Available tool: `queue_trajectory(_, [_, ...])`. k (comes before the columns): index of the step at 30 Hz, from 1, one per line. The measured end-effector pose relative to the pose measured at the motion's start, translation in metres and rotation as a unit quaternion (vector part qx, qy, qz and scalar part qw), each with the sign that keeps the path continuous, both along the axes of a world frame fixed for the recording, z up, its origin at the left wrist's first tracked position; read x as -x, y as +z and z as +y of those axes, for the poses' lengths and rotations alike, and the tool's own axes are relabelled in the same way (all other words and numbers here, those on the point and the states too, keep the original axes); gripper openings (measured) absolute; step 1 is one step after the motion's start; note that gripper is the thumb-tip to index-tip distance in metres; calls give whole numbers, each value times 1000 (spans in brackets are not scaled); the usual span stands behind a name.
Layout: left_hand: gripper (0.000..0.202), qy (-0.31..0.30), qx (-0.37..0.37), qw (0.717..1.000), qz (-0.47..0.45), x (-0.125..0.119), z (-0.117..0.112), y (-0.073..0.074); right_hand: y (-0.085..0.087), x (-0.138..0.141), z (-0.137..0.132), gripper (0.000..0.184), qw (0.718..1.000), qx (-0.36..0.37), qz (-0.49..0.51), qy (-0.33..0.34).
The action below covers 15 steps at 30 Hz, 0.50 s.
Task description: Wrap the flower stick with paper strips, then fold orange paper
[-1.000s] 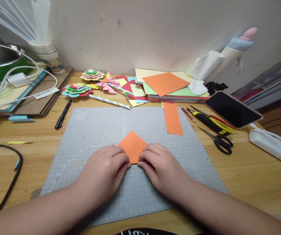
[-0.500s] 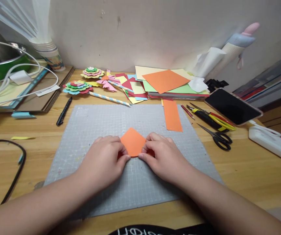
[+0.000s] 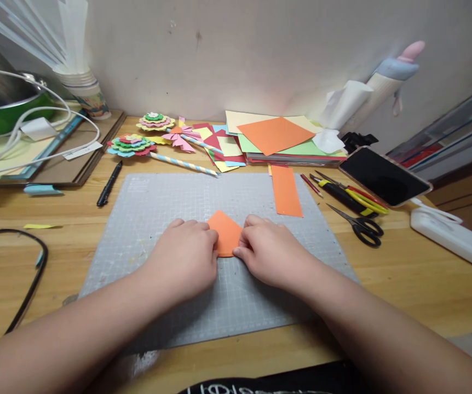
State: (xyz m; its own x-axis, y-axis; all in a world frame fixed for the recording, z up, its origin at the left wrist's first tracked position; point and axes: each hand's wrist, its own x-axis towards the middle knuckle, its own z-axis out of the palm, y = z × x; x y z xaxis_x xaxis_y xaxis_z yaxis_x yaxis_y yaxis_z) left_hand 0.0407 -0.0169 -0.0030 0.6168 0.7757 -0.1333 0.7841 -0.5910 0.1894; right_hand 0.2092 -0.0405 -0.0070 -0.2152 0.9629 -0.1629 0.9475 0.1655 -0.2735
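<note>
A small piece of folded orange paper (image 3: 225, 235) lies on the grey cutting mat (image 3: 170, 200), its peak pointing away from me and its straight lower edge toward me. My left hand (image 3: 189, 251) is closed at the paper's left side, the knuckles pressing over that edge and the thumb hidden. Pinched at the lower right corner is my right hand (image 3: 266, 246), thumb and forefinger together on the paper. The hands cover both side corners of the piece.
An orange paper strip (image 3: 287, 191) lies at the mat's upper right. Scissors (image 3: 361, 225), a cutter knife (image 3: 338, 194) and a phone (image 3: 386, 175) are to the right. Behind stand stacked coloured papers (image 3: 277, 135) and paper flowers (image 3: 131, 145). A black pen (image 3: 109, 185) is at left.
My left hand has turned over the paper's left edge, so its thumb no longer shows. My right hand keeps its pinch at the right corner. The view has shifted slightly.
</note>
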Motion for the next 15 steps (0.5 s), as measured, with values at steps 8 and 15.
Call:
queue_trajectory(8, [24,-1,36,996,-82,-2,4,-7,-2,-6,2,23,999,-6,44,21])
queue_trajectory(15, [22,3,48,992,-116,-1,7,-10,-15,-45,-20,10,972,1,234,19])
